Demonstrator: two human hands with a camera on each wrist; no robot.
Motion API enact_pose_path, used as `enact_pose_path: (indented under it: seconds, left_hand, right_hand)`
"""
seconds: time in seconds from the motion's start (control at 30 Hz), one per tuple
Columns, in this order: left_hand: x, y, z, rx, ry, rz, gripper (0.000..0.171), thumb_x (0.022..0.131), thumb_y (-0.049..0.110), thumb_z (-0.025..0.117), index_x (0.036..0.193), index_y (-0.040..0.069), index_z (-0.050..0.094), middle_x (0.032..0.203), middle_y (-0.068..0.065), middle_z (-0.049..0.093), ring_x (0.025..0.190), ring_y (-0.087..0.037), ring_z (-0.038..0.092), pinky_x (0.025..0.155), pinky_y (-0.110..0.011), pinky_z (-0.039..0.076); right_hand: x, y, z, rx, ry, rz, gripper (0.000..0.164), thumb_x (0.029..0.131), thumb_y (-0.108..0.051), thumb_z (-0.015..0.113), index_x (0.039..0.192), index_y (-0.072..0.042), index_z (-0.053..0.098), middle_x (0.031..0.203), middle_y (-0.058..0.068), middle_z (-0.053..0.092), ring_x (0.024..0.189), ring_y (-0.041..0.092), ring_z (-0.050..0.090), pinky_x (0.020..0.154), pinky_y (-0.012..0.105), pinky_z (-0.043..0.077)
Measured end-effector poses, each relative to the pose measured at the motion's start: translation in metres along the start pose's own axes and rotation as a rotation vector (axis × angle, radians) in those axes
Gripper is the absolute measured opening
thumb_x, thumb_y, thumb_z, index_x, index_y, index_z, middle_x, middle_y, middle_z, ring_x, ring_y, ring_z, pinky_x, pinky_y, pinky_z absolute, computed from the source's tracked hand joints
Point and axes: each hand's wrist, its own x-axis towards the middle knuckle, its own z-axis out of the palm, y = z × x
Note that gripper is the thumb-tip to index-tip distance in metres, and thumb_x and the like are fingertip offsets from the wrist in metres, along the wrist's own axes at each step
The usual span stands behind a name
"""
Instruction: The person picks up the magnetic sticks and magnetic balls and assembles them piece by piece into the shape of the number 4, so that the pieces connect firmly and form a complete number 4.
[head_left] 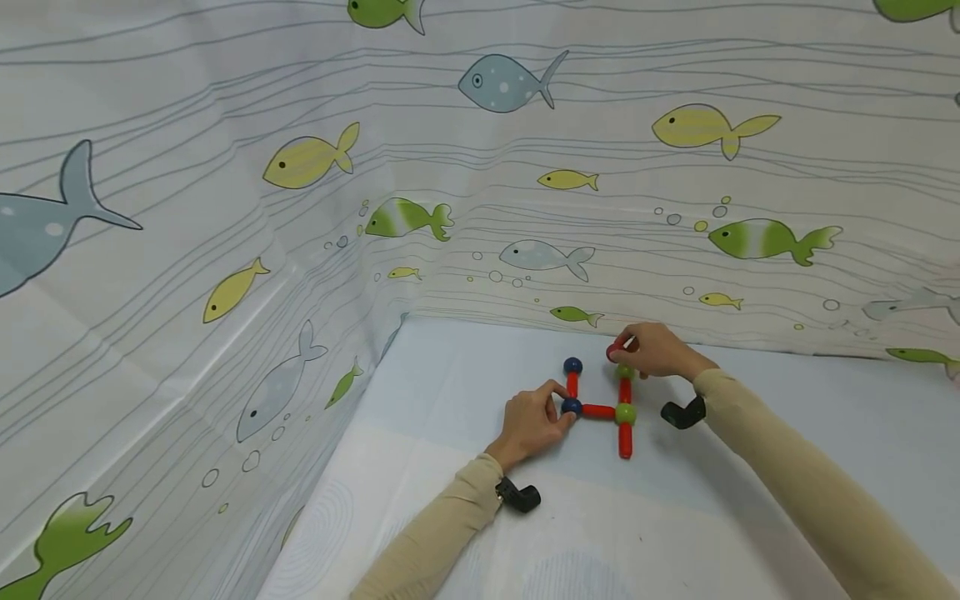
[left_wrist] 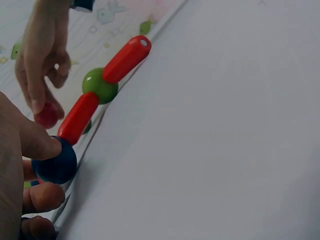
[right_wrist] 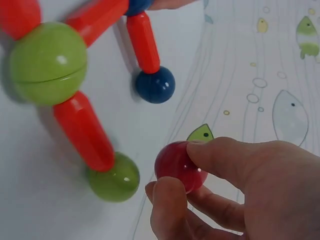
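A figure of red rods (head_left: 599, 412) joined by balls lies on the pale table. Two blue balls (right_wrist: 155, 85) form its left side, and two green balls (right_wrist: 49, 63) its right side. My left hand (head_left: 530, 422) pinches the near blue ball (left_wrist: 55, 160) between thumb and fingers. Above and beside the far green ball (right_wrist: 114, 177), my right hand (head_left: 655, 350) holds a loose red ball (right_wrist: 180, 166) in its fingertips; a small gap parts the two in the right wrist view. One red rod (head_left: 626, 440) points toward me with a bare end.
Behind the figure rises a fabric wall (head_left: 480, 208) printed with fish, and it continues along the left side. The pale tabletop (head_left: 465, 358) meets it just past the far balls. Each wrist wears a black camera (head_left: 519, 497).
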Motion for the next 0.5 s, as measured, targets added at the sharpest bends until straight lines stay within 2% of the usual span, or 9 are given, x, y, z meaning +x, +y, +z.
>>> enact_pose_path:
  seconds: [0.23,0.5]
  left_hand:
    - [0.001,0.001,0.0,-0.012,0.023,0.02,0.024,0.086,0.026,0.081,0.106,0.016,0.072,0.06,0.009,0.059,0.053,0.004,0.046,0.051,-0.016,0.033]
    - [0.001,0.002,0.0,-0.012,0.021,0.017,0.025,0.086,0.025,0.081,0.106,0.015,0.072,0.06,0.008,0.06,0.053,0.003,0.046,0.051,-0.016,0.032]
  right_hand:
    - [-0.025,0.003,-0.006,0.02,-0.039,-0.03,0.039,0.102,-0.024,0.071,0.124,0.007,0.067,0.108,0.02,0.075,0.062,0.014,0.067,0.065,0.032,0.059]
    - [-0.056,0.0,-0.002,0.024,-0.042,-0.037,0.04,0.101,-0.028,0.074,0.124,0.004,0.067,0.105,0.014,0.074,0.063,0.013,0.066,0.063,0.031,0.057]
